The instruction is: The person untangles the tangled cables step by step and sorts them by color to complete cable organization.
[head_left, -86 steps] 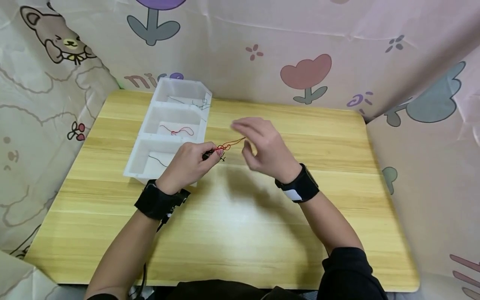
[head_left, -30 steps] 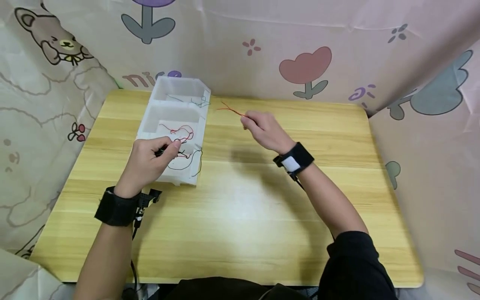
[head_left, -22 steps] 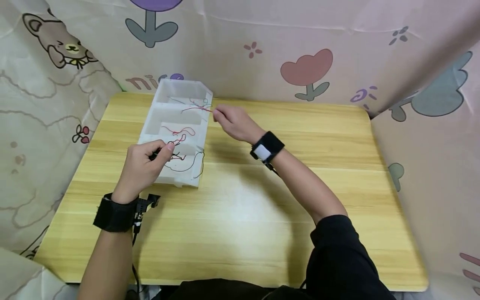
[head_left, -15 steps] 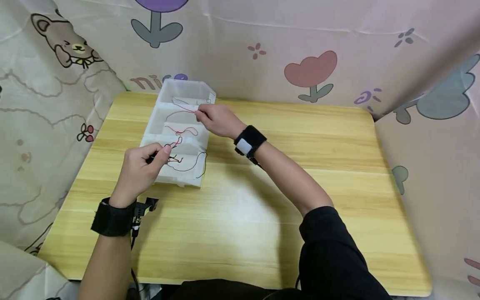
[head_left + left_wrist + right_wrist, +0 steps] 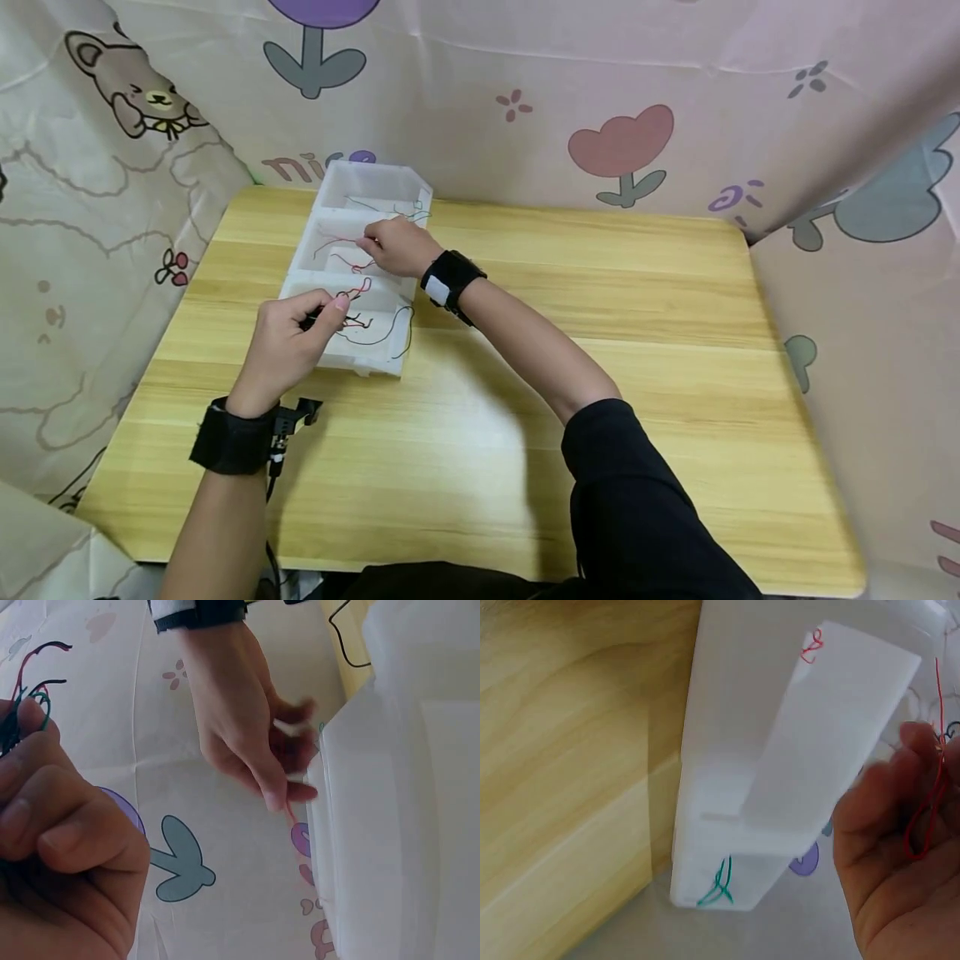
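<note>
My left hand [image 5: 288, 342] grips a tangled bundle of thin wires [image 5: 30, 664], black, red and green, near the front compartment of a white tray [image 5: 303, 254]. Red and black ends stick out past its thumb, and a long black wire [image 5: 382, 340] trails across that compartment to the tray's right edge. Above the middle compartment, my right hand [image 5: 401, 247] pinches a looped red wire [image 5: 938, 697], whose free ends point left. Another red wire [image 5: 352, 266] lies in this compartment, partly hidden by the right hand. Dark green wire [image 5: 363, 203] lies in the far compartment.
The tray stands on the left half of a wood-grain table [image 5: 600, 333]. A printed curtain [image 5: 465, 50] hangs behind and at both sides. A camera on the left wristband [image 5: 234, 437] has a black cable [image 5: 272, 492] running down toward the table's front edge.
The hands have come apart, the right one drawing a red wire out of the bundle and carrying it left over the middle compartment. My left hand moved back left, still gripping the rest.
</note>
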Tool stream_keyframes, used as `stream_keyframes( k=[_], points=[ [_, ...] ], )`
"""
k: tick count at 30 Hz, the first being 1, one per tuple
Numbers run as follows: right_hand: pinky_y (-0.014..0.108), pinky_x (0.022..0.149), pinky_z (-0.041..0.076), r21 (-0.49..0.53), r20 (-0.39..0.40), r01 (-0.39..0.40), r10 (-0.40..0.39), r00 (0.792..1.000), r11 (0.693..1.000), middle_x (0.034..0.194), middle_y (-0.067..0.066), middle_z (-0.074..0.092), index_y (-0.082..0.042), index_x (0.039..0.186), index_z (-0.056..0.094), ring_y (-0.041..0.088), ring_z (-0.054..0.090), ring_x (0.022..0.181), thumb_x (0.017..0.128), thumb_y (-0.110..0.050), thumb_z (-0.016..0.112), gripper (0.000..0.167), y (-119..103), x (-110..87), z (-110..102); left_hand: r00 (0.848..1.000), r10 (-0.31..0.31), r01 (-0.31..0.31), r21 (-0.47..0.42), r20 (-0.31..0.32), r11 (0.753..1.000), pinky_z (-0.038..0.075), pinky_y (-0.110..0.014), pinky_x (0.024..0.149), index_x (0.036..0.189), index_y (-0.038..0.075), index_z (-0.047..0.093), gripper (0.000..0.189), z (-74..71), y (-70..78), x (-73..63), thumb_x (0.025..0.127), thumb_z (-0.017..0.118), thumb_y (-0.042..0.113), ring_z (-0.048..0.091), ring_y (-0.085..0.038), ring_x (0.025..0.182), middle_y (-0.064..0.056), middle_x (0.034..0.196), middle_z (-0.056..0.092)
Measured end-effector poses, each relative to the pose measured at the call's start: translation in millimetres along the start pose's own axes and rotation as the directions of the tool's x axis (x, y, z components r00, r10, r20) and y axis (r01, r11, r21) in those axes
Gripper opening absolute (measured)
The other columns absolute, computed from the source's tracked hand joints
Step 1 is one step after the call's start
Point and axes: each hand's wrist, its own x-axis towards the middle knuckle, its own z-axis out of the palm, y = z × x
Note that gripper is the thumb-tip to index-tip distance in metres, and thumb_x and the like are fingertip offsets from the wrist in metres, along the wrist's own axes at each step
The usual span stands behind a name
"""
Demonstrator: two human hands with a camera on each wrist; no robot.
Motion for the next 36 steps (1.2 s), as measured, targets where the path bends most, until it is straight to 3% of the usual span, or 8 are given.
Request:
stream_keyframes(
  k=[4, 9, 19, 23, 26, 28, 33, 36],
  points=[
    [0.025, 0.082, 0.046, -0.052, -0.007, -0.016, 0.015, 1.000, 0.999, 0.110, 0.005, 0.068, -0.007, 0.121, 0.069, 0.015, 0.061, 0.096, 0.107, -0.037, 0.048, 0.039, -4, 0.0, 4, 1.000, 0.000, 0.000, -0.010, 0.022, 1.000, 0.027, -0.027, 0.050, 0.073, 0.013, 0.062, 0.031, 1.8, -2.1, 0.3, 0.103, 0.060, 0.019, 0.036, -0.012, 0.050, 0.001, 0.056, 0.041],
    [0.022, 0.102, 0.039, -0.005, -0.070, 0.039, -0.039, 0.997, 0.999, 0.131, 0.005, 0.064, -0.009, 0.133, 0.064, 0.014, 0.056, 0.123, 0.108, -0.038, 0.044, 0.044, -10, -6.8, -4, 1.000, 0.005, -0.004, -0.014, 0.027, 1.000, 0.028, -0.026, 0.050, 0.073, 0.014, 0.062, 0.030, 3.2, -2.6, 1.4, 0.103, 0.060, 0.018, 0.037, -0.012, 0.050, 0.001, 0.056, 0.041],
    [0.022, 0.078, 0.043, 0.229, -0.153, 0.209, -0.177, 0.972, 0.951, 0.099, -0.001, 0.066, -0.009, 0.117, 0.072, 0.008, 0.057, 0.086, 0.109, -0.030, 0.046, 0.034, -25, -32.5, -30, 0.999, 0.018, -0.016, -0.031, 0.044, 0.999, 0.032, -0.024, 0.052, 0.074, 0.013, 0.064, 0.028, 8.7, -1.2, 5.6, 0.101, 0.062, 0.016, 0.041, -0.012, 0.053, 0.002, 0.059, 0.047],
    [0.023, 0.077, 0.045, 0.258, -0.235, 0.367, -0.311, 0.921, 0.894, 0.094, -0.001, 0.068, -0.007, 0.112, 0.073, 0.006, 0.058, 0.082, 0.108, -0.023, 0.051, 0.027, -32, -54.0, -35, 0.998, 0.025, -0.024, -0.022, 0.062, 0.999, 0.032, -0.024, 0.052, 0.073, 0.016, 0.064, 0.028, 11.6, -2.5, 5.7, 0.101, 0.063, 0.016, 0.042, -0.011, 0.054, 0.003, 0.061, 0.048],
    [0.024, 0.077, 0.047, 0.229, -0.308, 0.517, -0.443, 0.842, 0.825, 0.092, 0.000, 0.070, -0.004, 0.107, 0.074, 0.006, 0.058, 0.081, 0.104, -0.014, 0.056, 0.021, -35, -73.1, -39, 0.997, 0.026, -0.025, -0.016, 0.069, 1.000, 0.033, -0.025, 0.053, 0.074, 0.017, 0.065, 0.027, 12.2, -1.7, 6.8, 0.101, 0.064, 0.017, 0.042, -0.011, 0.054, 0.004, 0.062, 0.050],
    [0.023, 0.076, 0.048, 0.195, -0.302, 0.569, -0.503, 0.810, 0.799, 0.093, -0.001, 0.070, -0.004, 0.105, 0.075, 0.005, 0.059, 0.080, 0.102, -0.013, 0.059, 0.019, -38, -85.1, -43, 0.997, 0.033, -0.032, -0.016, 0.072, 0.999, 0.034, -0.024, 0.055, 0.075, 0.017, 0.067, 0.026, 12.1, -1.2, 8.1, 0.101, 0.064, 0.016, 0.043, -0.012, 0.055, 0.004, 0.062, 0.051],
    [0.023, 0.074, 0.048, -0.011, -0.149, 0.565, -0.560, 0.815, 0.825, 0.092, -0.001, 0.069, -0.004, 0.108, 0.074, 0.007, 0.059, 0.076, 0.102, -0.019, 0.060, 0.022, -43, -110.2, -49, 0.994, 0.064, -0.062, -0.020, 0.085, 0.998, 0.038, -0.022, 0.060, 0.078, 0.014, 0.070, 0.022, 12.6, -1.4, 11.0, 0.100, 0.064, 0.013, 0.045, -0.012, 0.057, 0.004, 0.064, 0.052],
    [0.025, 0.071, 0.049, -0.196, -0.096, 0.558, -0.583, 0.807, 0.806, 0.087, 0.003, 0.066, 0.000, 0.110, 0.071, 0.013, 0.059, 0.072, 0.104, -0.016, 0.056, 0.023, -44, -121.9, -47, 0.992, 0.067, -0.066, -0.017, 0.103, 0.998, 0.037, -0.022, 0.058, 0.078, 0.014, 0.069, 0.022, 15.0, -1.9, 10.8, 0.100, 0.065, 0.015, 0.044, -0.011, 0.058, 0.004, 0.064, 0.051]
  ],
)
